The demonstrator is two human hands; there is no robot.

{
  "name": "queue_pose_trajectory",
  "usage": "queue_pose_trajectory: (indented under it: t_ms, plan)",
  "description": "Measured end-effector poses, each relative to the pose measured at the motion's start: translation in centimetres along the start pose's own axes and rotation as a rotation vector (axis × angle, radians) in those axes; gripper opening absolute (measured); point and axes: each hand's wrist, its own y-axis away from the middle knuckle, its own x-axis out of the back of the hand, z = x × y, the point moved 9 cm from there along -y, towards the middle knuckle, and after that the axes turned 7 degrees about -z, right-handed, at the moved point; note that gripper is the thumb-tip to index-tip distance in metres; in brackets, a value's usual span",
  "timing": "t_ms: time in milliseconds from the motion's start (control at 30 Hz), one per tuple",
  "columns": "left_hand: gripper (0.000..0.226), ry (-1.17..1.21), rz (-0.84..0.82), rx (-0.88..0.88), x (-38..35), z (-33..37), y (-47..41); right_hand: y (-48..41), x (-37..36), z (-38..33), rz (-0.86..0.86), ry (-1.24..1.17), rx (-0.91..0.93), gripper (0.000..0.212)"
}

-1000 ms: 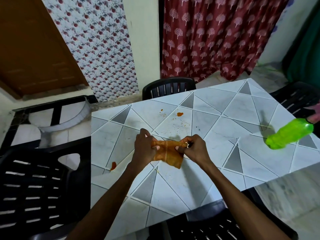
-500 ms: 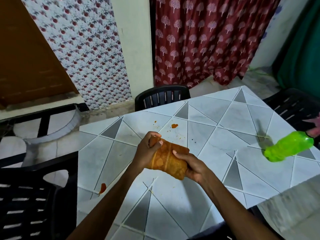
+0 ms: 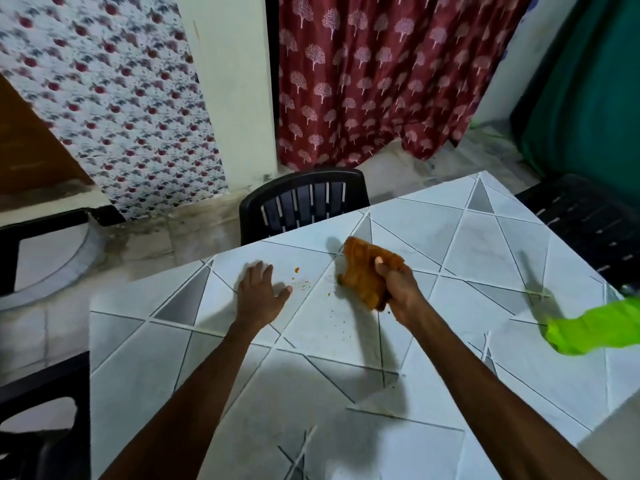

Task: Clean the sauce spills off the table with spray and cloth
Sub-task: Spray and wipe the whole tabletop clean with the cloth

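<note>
Above the table [image 3: 346, 393], the right hand [image 3: 398, 289] grips the cloth [image 3: 363, 271]; left hand [image 3: 259, 296] flat.

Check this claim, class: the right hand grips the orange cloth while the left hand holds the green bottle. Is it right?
Not quite. In the head view the left hand rests open and flat on the table, holding nothing; the green bottle is apart, at the right edge. The right hand does grip the orange cloth.
</note>
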Motion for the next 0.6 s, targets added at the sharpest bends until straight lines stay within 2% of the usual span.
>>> queue_pose_trajectory:
  t_ms: [67, 133, 167, 233, 300, 333, 400, 533, 600]
  plan:
    - [0.085, -0.109, -0.033, 0.001, -0.6, -2.1, -1.2, -3.0, -0.3, -2.7, 0.025, 0.256, 0.208, 0.027]
    - [0.087, -0.181, -0.119, -0.01, -2.6, -4.0, -1.9, -5.5, -1.5, -3.6, 0.004, 0.608, 0.363, 0.039]
    - [0.091, -0.213, -0.126, -0.031, -3.3, -4.5, -1.9, -6.7, -2.4, -3.2, -0.067, 0.779, 0.388, 0.049]
    - [0.095, -0.241, -0.111, -0.074, -4.3, -5.0, -1.8, -8.9, -4.2, -0.1, -0.3, 1.136, 0.306, 0.075]
    - [0.093, -0.256, -0.081, -0.113, -4.6, -4.8, -1.8, -9.9, -4.7, 2.4, -0.402, 1.442, 0.289, 0.1]
    - [0.091, -0.268, -0.05, -0.126, -4.5, -4.7, -1.9, -10.3, -4.8, 2.6, -0.369, 1.498, 0.354, 0.102]
    - [0.088, -0.289, -0.007, -0.131, -4.1, -4.5, -1.9, -11.0, -5.2, 1.7, -0.228, 1.487, 0.463, 0.093]
    - [0.086, -0.301, 0.064, -0.167, -3.9, -4.3, -1.4, -15.1, -6.5, 2.9, -0.136, 1.596, 0.326, 0.087]
    - [0.086, -0.294, 0.086, -0.158, -4.0, -4.5, -1.4, -17.3, -7.8, 3.1, -0.079, 1.658, 0.313, 0.079]
